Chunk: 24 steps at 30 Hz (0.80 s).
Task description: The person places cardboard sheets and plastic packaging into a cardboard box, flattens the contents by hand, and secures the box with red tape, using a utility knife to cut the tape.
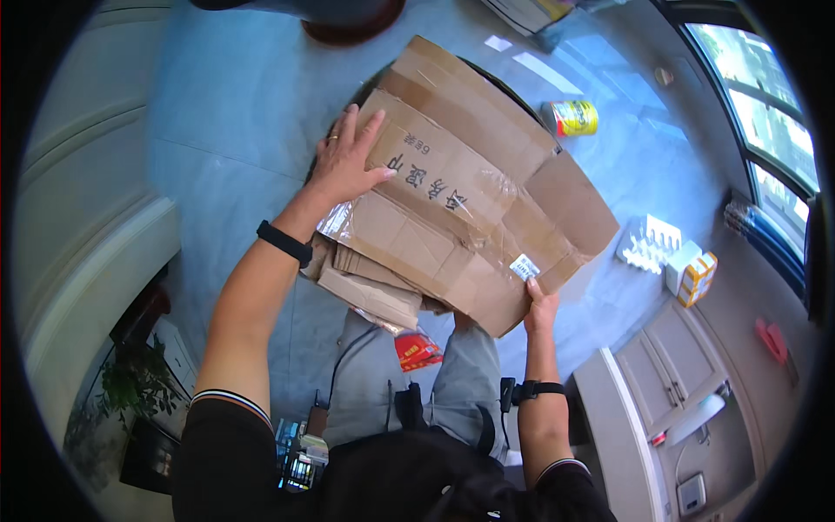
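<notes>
A flattened brown cardboard box [450, 189], with printed characters, clear tape and a white label, lies slanted in front of my legs. My left hand [349, 160] rests flat on its left side, fingers spread over the top face. At the lower right edge, my right hand [540, 310] pinches the cardboard, thumb on top and the other fingers hidden beneath. Smaller folded cardboard pieces [372, 293] stick out from under the near left side. Behind the far edge shows part of a dark curved rim [505, 88]; what it belongs to is hidden.
A yellow-labelled can [574, 119] lies on the tiled floor [228, 130] beyond the box. To the right are a white moulded tray [652, 241] and an orange-and-white box [698, 279]. Between my legs is a red packet [417, 352]. Cabinets [678, 365] stand at right.
</notes>
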Each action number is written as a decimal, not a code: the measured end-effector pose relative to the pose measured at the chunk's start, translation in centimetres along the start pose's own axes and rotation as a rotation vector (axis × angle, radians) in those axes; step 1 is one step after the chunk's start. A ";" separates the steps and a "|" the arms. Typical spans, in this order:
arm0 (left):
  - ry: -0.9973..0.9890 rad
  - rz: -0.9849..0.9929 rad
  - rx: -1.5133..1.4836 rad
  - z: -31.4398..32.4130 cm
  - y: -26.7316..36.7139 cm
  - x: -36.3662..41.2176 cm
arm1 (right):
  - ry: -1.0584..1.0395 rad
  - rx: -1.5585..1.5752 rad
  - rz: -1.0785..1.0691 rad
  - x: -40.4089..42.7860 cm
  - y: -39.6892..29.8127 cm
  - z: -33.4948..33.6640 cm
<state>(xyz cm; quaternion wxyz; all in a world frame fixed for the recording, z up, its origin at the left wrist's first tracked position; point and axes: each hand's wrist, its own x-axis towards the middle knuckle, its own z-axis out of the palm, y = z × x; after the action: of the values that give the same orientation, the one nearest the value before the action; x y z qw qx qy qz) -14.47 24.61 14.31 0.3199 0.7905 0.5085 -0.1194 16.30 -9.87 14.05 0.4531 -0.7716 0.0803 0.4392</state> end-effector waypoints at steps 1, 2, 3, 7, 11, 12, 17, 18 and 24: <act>-0.019 0.000 -0.005 1.3 -0.2 -0.8 | -0.002 -0.027 0.021 -0.3 -0.7 -0.4; -0.011 0.131 0.171 2.5 -0.2 -1.5 | -0.004 -0.053 0.040 -1.0 -1.4 -0.9; 0.017 0.267 0.343 3.2 0.3 -1.3 | 0.005 -0.058 0.034 -1.5 -2.4 -1.4; -0.304 0.171 0.257 4.3 6.6 -0.1 | 0.087 -0.163 -0.129 -3.8 -5.0 -0.3; -0.303 0.056 0.274 7.1 8.3 0.5 | 0.060 -0.872 -0.390 -5.8 -7.3 3.7; -0.312 0.069 0.264 7.8 8.8 0.6 | -0.036 -0.959 -0.441 -6.4 -7.2 4.3; -0.321 0.042 0.269 8.9 8.3 1.5 | -0.128 -1.101 -0.719 -8.1 -7.3 15.5; -0.414 0.037 0.287 8.7 8.7 1.9 | -0.100 -1.004 -0.852 -7.2 -6.4 16.7; -0.357 -0.011 0.185 10.5 4.8 1.8 | -0.229 -1.146 -1.158 -1.6 -5.8 23.1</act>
<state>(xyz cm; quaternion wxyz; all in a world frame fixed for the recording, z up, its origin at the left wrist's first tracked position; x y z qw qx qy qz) -7.97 18.01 7.17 0.3302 0.7801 0.4347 -0.3056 4.37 10.84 14.24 0.1489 -0.7530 -0.6137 0.1848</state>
